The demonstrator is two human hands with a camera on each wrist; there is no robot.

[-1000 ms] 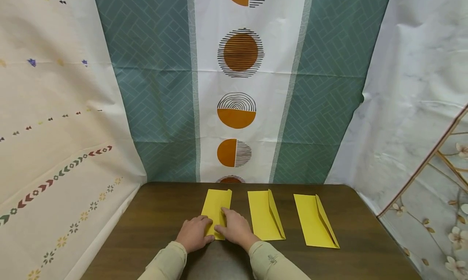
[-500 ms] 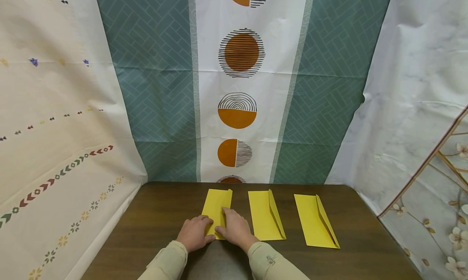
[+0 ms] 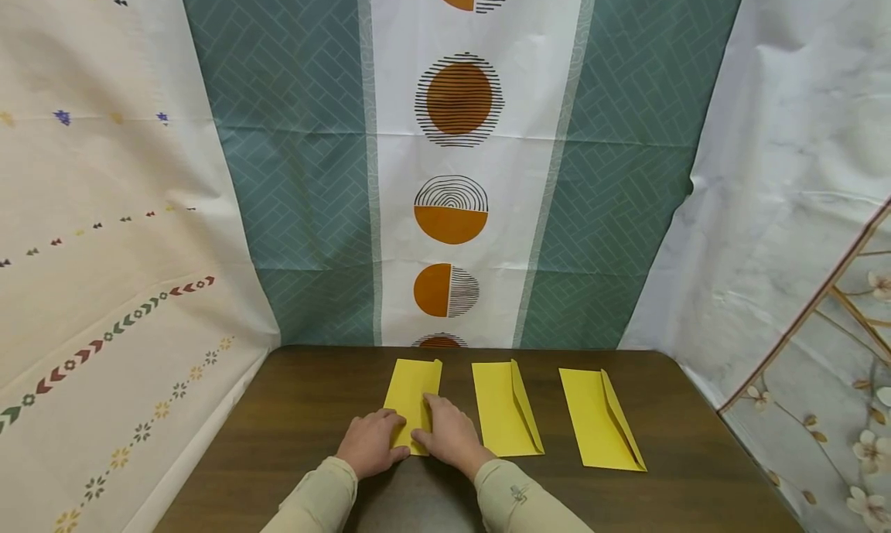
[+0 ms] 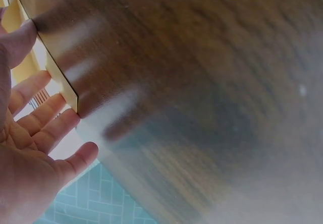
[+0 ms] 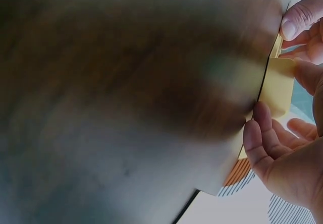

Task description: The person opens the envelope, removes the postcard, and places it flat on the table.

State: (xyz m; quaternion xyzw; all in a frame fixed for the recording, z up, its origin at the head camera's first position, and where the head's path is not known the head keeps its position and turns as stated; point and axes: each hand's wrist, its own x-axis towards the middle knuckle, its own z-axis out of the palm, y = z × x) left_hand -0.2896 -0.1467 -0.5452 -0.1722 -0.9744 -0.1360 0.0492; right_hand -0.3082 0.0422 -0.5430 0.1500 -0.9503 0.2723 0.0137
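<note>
A yellow envelope point(image 3: 411, 386) lies flat on the dark wooden table, its flap along the right side. On its near left corner rests my left hand point(image 3: 372, 444), thumb towards the near edge and fingers at the left side. My right hand point(image 3: 451, 438) touches the right side, with the thumb near the front. In the right wrist view the raised flap point(image 5: 278, 88) shows between that thumb and the fingers. Only the fingertips of the left hand's nearer side touch the envelope edge point(image 4: 72, 94) in the left wrist view. The hands cover much of the near end.
To the right lie a second yellow envelope point(image 3: 503, 409) and a third envelope point(image 3: 599, 421), both with flaps slightly lifted along their right sides. Patterned cloth point(image 3: 292, 169) hangs behind the brown table point(image 3: 292, 440) and along both sides.
</note>
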